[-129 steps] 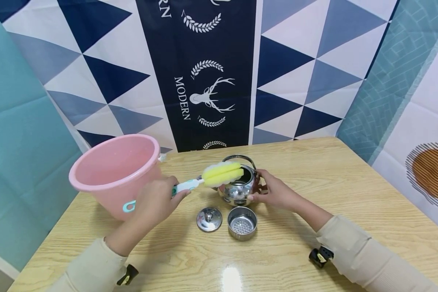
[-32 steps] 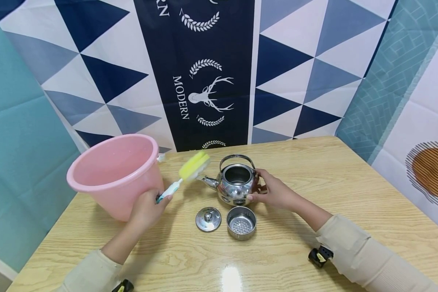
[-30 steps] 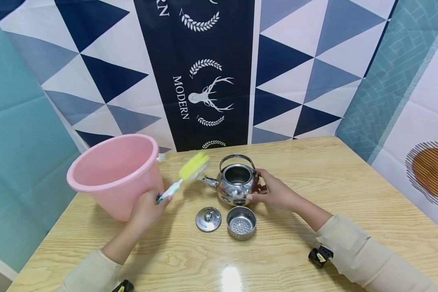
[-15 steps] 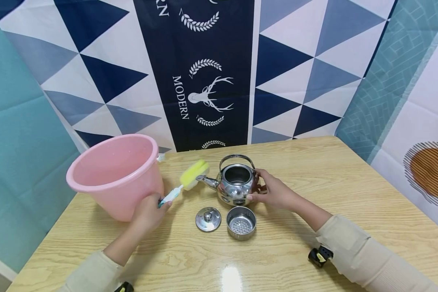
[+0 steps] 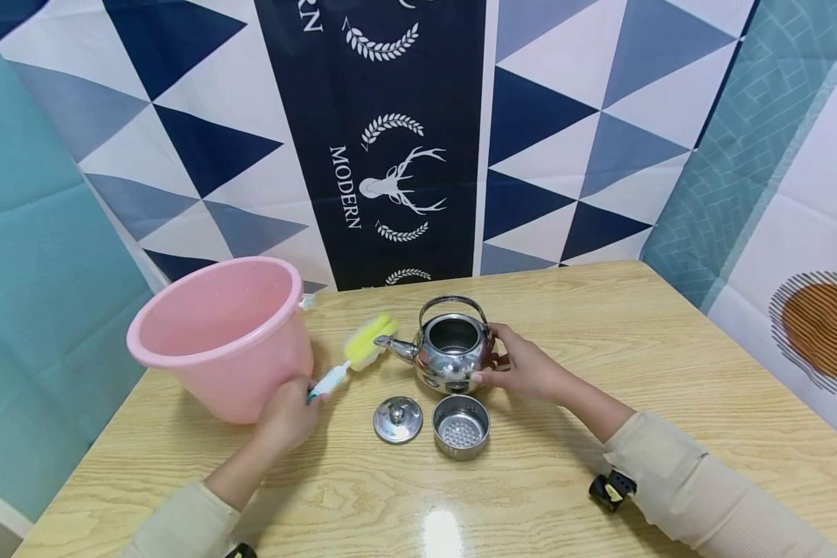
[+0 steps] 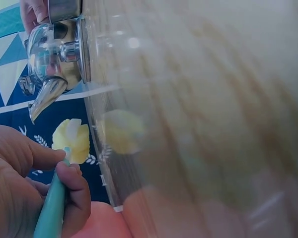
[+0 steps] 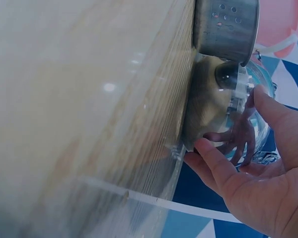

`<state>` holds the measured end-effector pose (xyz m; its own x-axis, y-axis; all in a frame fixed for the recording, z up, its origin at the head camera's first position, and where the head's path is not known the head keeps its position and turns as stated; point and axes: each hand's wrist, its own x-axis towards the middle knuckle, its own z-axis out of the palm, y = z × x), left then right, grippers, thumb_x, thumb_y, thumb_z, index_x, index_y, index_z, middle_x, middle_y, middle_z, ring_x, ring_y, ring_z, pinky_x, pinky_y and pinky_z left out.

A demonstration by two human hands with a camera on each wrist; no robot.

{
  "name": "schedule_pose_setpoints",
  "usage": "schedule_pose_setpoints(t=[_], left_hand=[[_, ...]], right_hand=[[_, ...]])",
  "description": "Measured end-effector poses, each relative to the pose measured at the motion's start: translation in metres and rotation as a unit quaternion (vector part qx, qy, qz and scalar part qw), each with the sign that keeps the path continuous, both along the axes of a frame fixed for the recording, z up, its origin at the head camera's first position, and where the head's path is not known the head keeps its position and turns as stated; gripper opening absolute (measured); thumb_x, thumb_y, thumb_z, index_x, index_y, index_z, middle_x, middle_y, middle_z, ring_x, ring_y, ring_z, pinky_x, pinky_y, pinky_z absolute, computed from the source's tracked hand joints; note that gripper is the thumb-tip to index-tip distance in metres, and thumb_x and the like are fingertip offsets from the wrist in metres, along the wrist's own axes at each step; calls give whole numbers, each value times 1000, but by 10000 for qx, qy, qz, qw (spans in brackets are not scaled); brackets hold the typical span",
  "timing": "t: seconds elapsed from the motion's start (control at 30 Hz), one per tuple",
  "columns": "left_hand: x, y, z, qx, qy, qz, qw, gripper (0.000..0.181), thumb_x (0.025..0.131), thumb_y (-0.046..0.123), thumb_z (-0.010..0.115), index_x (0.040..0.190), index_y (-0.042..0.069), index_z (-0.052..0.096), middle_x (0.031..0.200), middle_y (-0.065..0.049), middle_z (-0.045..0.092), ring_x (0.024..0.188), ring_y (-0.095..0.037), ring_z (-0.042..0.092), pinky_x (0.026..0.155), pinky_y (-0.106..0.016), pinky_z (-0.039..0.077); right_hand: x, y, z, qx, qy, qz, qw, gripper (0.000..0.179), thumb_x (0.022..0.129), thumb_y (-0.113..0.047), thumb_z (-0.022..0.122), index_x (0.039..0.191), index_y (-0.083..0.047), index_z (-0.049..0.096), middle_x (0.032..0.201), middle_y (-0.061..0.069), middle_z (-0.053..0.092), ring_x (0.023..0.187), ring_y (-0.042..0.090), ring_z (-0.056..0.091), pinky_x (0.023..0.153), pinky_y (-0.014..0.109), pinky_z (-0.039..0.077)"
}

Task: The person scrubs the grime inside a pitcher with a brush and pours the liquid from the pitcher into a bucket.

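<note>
My left hand grips the teal and white handle of a sponge brush, its yellow and white head low over the table behind the teapot's spout. In the left wrist view the thumb and fingers pinch the teal handle, and the head is reflected in the tabletop. A shiny steel teapot stands uncovered, its loop handle up and spout pointing left. My right hand holds the teapot's right side, thumb and fingers spread round the body. In front lie the knobbed lid and a perforated strainer basket.
A large pink bucket stands at the left, right beside the left hand. The glossy wooden table ends at a patterned wall covering behind. Black wrist devices are worn at the sleeves.
The brush was over the teapot's mouth earlier. My left hand has since drawn it left toward the bucket and lowered its head behind the spout. Right hand and teapot have stayed put.
</note>
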<state>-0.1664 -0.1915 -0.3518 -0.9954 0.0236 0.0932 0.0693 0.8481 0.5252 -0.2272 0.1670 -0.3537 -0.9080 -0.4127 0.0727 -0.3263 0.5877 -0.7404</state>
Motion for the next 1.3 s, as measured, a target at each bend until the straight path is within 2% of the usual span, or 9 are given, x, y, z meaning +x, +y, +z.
schedule_pose_setpoints(t=[0.27, 0.4, 0.6, 0.77, 0.97, 1.17, 1.23, 1.3], left_hand=[[1, 0, -2, 116, -195, 0, 9997, 14, 92, 10, 63, 89, -3, 62, 67, -4, 50, 58, -18, 47, 51, -31, 40], [-1, 0, -3, 27, -307, -13, 9995, 13, 90, 9, 66, 82, 0, 61, 65, -3, 49, 56, -17, 46, 50, -30, 39], [0, -3, -5, -403, -471, -383, 9973, 20, 86, 10, 72, 72, 9, 57, 60, 0, 44, 54, -15, 43, 51, -29, 38], [0, -3, -5, -832, -300, -573, 9944, 23, 83, 11, 75, 69, 10, 57, 59, 2, 44, 54, -15, 44, 51, -29, 38], [1, 0, -3, -1662, -364, -484, 9842, 36, 84, 20, 76, 61, 12, 50, 57, 0, 46, 51, -16, 44, 49, -30, 37], [1, 1, 0, -1891, -453, -390, 9801, 37, 84, 25, 76, 60, 11, 51, 57, -2, 48, 52, -18, 45, 49, -31, 37], [0, 2, 1, -1953, -351, -410, 9792, 39, 84, 26, 76, 59, 12, 50, 57, -2, 48, 52, -18, 45, 49, -31, 38], [-1, 3, 2, -2047, -65, -450, 9778, 40, 85, 27, 76, 58, 12, 49, 58, -2, 48, 53, -19, 46, 49, -32, 39]], right_hand=[[1, -1, 2, -4, 22, 14, 10000, 81, 87, -23, 76, 146, 3, 28, 139, 30, 43, 111, 41, 58, 92, 47, 49], [1, -1, 3, -5, 30, 26, 10000, 80, 87, -23, 76, 146, 3, 28, 139, 30, 43, 111, 41, 58, 93, 48, 49], [1, -1, 2, 1, 59, 27, 10000, 80, 86, -23, 76, 146, 3, 29, 139, 29, 44, 111, 39, 58, 92, 47, 49], [0, -2, 1, -11, 40, 34, 10000, 81, 86, -23, 76, 147, 3, 28, 139, 29, 44, 113, 40, 57, 93, 48, 49], [2, -1, 2, 20, -67, -25, 10000, 83, 86, -24, 76, 148, 2, 27, 139, 29, 43, 111, 40, 58, 94, 48, 48], [2, -1, 3, 16, -82, -36, 10000, 84, 86, -25, 77, 147, 2, 27, 139, 30, 43, 111, 41, 58, 93, 49, 48], [2, -1, 3, 10, -90, -43, 9999, 84, 86, -25, 77, 148, 2, 27, 140, 30, 43, 112, 41, 58, 94, 49, 48], [2, -1, 3, 9, -97, -56, 9999, 84, 86, -25, 77, 148, 2, 27, 140, 30, 42, 112, 41, 58, 94, 49, 48]])
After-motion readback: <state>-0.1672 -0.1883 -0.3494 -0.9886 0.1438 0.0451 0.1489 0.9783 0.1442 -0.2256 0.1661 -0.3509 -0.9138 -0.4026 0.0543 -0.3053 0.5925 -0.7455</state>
